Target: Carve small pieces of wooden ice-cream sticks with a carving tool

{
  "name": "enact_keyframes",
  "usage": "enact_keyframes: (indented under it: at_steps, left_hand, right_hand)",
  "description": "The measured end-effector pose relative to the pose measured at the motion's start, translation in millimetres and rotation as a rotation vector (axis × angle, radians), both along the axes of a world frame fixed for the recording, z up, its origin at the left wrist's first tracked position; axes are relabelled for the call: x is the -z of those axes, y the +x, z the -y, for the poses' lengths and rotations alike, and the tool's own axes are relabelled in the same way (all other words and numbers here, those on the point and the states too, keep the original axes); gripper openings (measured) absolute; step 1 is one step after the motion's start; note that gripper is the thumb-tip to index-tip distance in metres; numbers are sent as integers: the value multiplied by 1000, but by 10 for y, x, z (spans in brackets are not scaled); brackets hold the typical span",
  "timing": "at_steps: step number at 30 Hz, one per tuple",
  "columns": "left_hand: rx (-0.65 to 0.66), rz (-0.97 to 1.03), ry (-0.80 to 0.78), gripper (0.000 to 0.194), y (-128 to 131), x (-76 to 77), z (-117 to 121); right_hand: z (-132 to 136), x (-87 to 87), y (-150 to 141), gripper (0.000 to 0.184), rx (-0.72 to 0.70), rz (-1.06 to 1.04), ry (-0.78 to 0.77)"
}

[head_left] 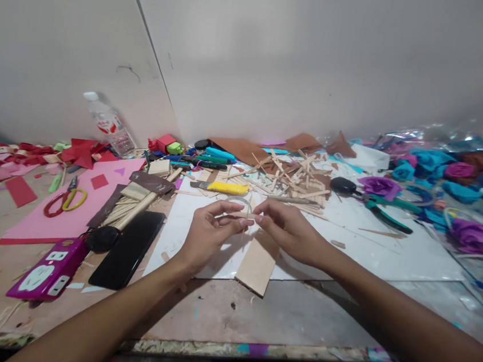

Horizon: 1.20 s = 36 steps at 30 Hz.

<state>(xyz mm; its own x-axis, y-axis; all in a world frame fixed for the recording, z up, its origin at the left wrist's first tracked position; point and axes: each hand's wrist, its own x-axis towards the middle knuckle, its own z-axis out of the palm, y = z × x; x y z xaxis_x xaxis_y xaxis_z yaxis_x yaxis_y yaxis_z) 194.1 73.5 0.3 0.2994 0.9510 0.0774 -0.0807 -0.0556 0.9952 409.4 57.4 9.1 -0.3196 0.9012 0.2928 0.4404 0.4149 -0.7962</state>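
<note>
My left hand (210, 232) and my right hand (288, 232) meet at mid-table, fingertips pinched close together. Between them is a thin pale strip (242, 199) that curves up in a small arc, with a short light stick-like piece at the fingertips. The fingers partly hide both, so how they join cannot be made out. Below the hands a flat wooden board (257, 263) lies on a white sheet (315, 261). Just beyond the hands rest a yellow box cutter (227, 187) and a heap of wooden splints (302, 176).
On the left are a black phone (128, 250), a purple power strip (48, 270) and scissors (65, 200) on pink paper (32, 222). A plastic bottle (111, 127) leans on the wall. Green-handled pliers (388, 216) and purple and blue paper flowers (477, 236) lie right.
</note>
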Motion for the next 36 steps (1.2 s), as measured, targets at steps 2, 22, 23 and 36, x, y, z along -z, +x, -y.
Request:
enact_keyframes:
  at_steps: [2,22,23,36]
  left_hand:
    - [15,3,11,40,-4,3,3]
    - [-9,-52,63,40,-25,47,-108]
    - [-15,-59,64,39,-25,50,-115]
    - [-48,-196,76,23,-133,97,-268]
  right_hand:
    - [-4,3,-5,20,-48,-52,-34]
    - [-81,39,63,21,-78,-81,-73]
    - [-89,40,71,20,-71,-79,-70]
    - [-242,49,227,18,95,-85,4]
